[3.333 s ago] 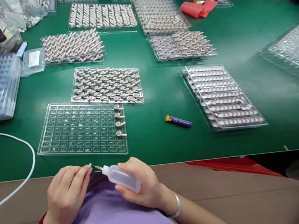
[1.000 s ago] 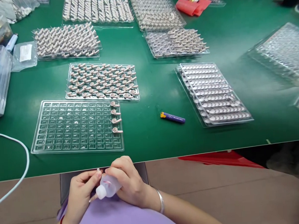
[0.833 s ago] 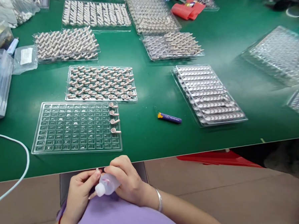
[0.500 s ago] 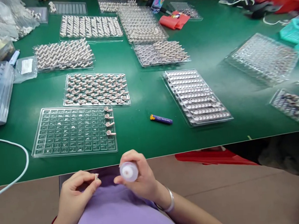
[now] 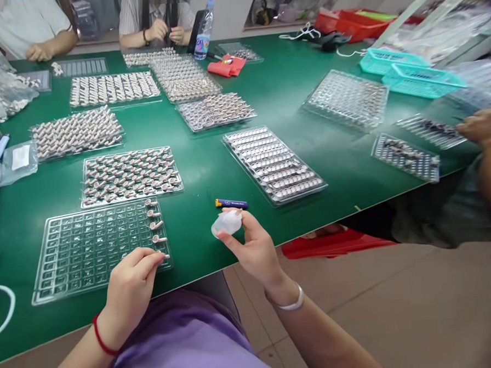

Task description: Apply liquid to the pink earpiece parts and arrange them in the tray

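My left hand (image 5: 131, 280) pinches a small pale spoon-shaped piece (image 5: 166, 256) over the front right corner of a clear compartment tray (image 5: 84, 250). Just beyond my fingertips, several spoon-shaped pieces (image 5: 156, 225) stand in a column along that tray's right edge; its other pockets show no pieces. Off to the right, my right hand (image 5: 259, 254) is wrapped round a translucent white squeeze bottle (image 5: 228, 223), tilted above the green table (image 5: 199, 247). A purple tube with a yellow end (image 5: 231, 203) lies right behind the bottle.
A filled tray (image 5: 132, 176) lies behind the clear one, and a tray of round pieces (image 5: 275, 166) to the right. Turquoise baskets (image 5: 421, 81) and a water bottle (image 5: 204, 32) stand farther back. Co-workers' hands (image 5: 159, 32) show across the table, and an arm (image 5: 490, 133) at right.
My left hand has moved forward from my lap to the tray corner with the small piece. My right hand has raised the squeeze bottle over the table. The view has tilted up and turned right.
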`<state>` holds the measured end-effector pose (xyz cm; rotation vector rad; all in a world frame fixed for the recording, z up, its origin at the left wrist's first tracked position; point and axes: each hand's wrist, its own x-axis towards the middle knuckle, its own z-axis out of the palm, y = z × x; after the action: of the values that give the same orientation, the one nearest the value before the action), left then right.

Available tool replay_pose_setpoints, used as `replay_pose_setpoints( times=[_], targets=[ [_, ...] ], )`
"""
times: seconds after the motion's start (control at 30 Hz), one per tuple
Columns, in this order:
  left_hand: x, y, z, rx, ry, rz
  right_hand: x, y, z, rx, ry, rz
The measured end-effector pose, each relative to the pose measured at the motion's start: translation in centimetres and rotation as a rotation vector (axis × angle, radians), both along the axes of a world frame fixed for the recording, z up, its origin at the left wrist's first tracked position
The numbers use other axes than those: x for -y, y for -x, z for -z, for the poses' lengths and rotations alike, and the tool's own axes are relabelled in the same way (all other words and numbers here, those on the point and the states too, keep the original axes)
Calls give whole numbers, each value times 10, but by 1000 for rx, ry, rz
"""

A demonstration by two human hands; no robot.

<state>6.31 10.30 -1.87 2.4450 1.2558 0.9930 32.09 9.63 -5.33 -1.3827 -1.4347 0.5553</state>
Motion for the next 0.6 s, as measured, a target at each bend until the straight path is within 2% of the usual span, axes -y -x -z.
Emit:
replay_pose_setpoints(
  times=[0.2,0.3,0.4,0.5,0.6],
  targets=[
    [-10,-4,5,-149,-31,21,-33,-16,-17,28,-16,76],
    [-9,-6,4,-177,-25,5,-60,-23,-22,88,-19,91],
    [-8,-3,2,-150,15,13,-93,-30,-20,154,26,80],
    [-10,16,-1,-89,55,-2,-122,-34,-14,173,71,59],
    [-15,51,-12,-83,39,-110,-133,-36,-11,169,83,39]
  ],
)
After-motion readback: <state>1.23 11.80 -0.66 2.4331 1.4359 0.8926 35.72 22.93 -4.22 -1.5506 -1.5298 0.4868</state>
